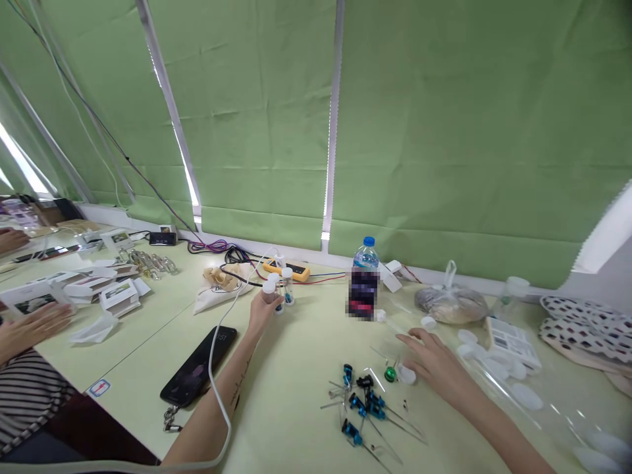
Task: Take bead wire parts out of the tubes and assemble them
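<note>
My left hand reaches far forward and its fingers are closed round a small clear vial with a white cap. Two more white-capped vials stand just right of it. My right hand lies flat on the pale table with fingers spread, holding nothing. Its fingertips are beside a white cap and a small green cap. Several blue-hubbed needle-like parts lie scattered in front of me, left of my right wrist.
A black phone with a white cable lies at the left. A water bottle, a bagged item, a yellow meter and loose white caps stand behind. Another person's hand and small boxes are far left.
</note>
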Available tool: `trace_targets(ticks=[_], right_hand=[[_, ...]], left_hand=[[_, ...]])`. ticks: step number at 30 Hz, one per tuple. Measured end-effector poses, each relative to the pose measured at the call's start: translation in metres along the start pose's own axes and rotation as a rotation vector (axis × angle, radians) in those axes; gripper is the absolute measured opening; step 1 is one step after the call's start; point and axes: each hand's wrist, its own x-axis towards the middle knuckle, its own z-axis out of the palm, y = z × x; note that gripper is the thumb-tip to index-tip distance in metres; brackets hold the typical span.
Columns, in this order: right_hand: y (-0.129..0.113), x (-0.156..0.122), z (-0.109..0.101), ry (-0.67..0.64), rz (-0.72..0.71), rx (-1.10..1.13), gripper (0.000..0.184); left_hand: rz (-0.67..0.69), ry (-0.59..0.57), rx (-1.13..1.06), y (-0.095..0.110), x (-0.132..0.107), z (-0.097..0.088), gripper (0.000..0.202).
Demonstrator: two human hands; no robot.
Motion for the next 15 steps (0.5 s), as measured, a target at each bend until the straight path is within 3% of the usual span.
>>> trace_targets(ticks=[5, 9, 12, 15], right_hand=[[0.004, 0.02, 0.013, 0.031, 0.115, -0.048, 0.026], [0.005, 0.031, 0.009, 0.04, 0.162, -0.002, 0.029], [0.0, 0.023, 0.001, -0.049, 0.12, 0.109, 0.026], [-0.007, 0.005, -0.008, -0.212, 0.038, 0.25, 0.039]], left_hand=[[-0.003, 0.027, -0.089, 0.016, -0.015, 0.002, 0.032], [0.033, -0.011, -0.24, 0.033, -0.033, 0.005, 0.051], [0.028, -0.101, -0.366, 0.046, -0.044, 0.009, 0.057], [0.015, -0.196, -0.461, 0.058, -0.055, 0.013, 0.054]])
